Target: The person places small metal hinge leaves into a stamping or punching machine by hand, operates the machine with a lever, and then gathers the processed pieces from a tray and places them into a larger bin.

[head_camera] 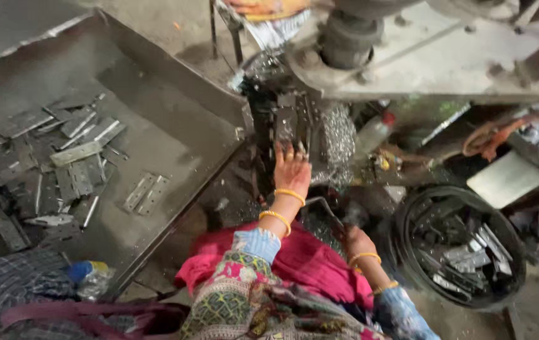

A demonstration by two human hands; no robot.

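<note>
bottle, far left: a clear plastic bottle (89,275) with a blue cap and a yellow band lies low in the corner, right next to some dark checked cloth (14,283).

tray: big grey metal tray (175,135) fills the left half, tilted, with its near edge running down toward the bottle.

hinges in tray: a messy heap of flat metal hinge plates (49,173) sits in the left part of the tray, and one opened hinge (145,192) lies apart from the heap, closer to the middle.

left hand: the left hand (291,171) is stretched forward and up, fingers spread, fingertips against the dark metal piece (286,126) held in the machine. Can't tell if the grip actually closes on anything, the fingertips blur into the part. Two yellow bangles on that wrist.

machine: heavy grey press-type machine (408,56) across the top, with shiny metal shavings (338,141) piled just right of the piece.

lap: pink cloth (301,258) spreads between the two arms.

right hand: the right hand (356,242) is low, grip wrapped around a thin dark lever (326,211) that angles up to the left. Bangles here too.

tub: round black tub (408,252) just right of the right hand, with more hinge plates (471,255) stacked loosely inside.

far right: a pale flat slab (508,179) lies above the tub.
</note>
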